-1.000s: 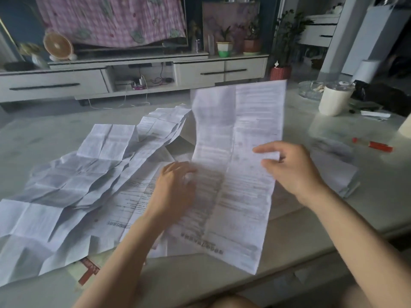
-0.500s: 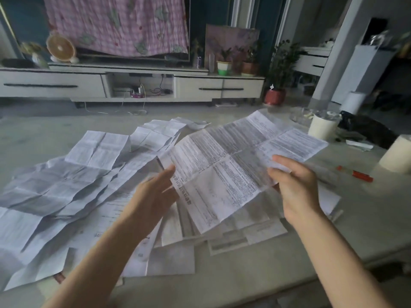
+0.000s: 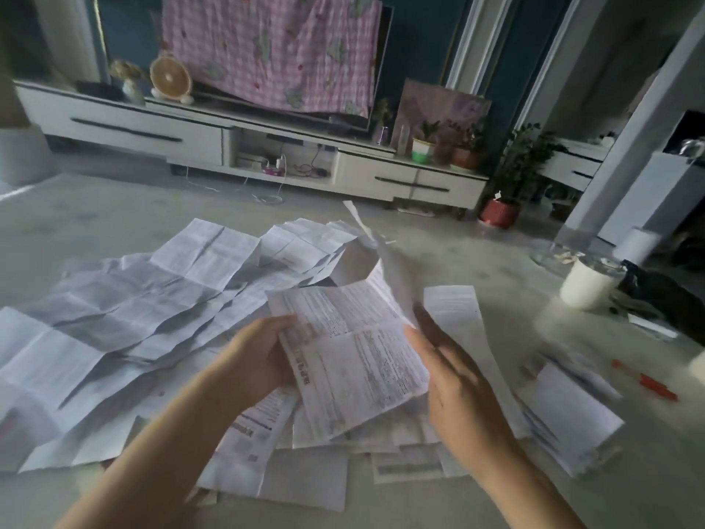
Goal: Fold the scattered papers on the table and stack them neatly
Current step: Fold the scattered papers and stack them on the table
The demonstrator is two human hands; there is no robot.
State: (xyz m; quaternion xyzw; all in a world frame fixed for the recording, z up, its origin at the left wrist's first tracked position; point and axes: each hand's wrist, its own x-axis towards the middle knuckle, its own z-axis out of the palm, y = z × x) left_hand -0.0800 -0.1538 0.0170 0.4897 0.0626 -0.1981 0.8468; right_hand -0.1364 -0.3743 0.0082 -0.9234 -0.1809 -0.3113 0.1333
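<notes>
While the left hand (image 3: 259, 360) pinches the left edge of the creased white printed sheet (image 3: 354, 353) above the scattered white papers (image 3: 133, 330) on the pale table (image 3: 656, 482), the right hand (image 3: 457, 383) (fingers straight, gripping nothing) may crease it askew if edges misalign.

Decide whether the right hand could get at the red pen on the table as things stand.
Probably yes: the right hand is open, and the red pen lies uncovered to its right, with only a low stack of folded papers between them.
</notes>
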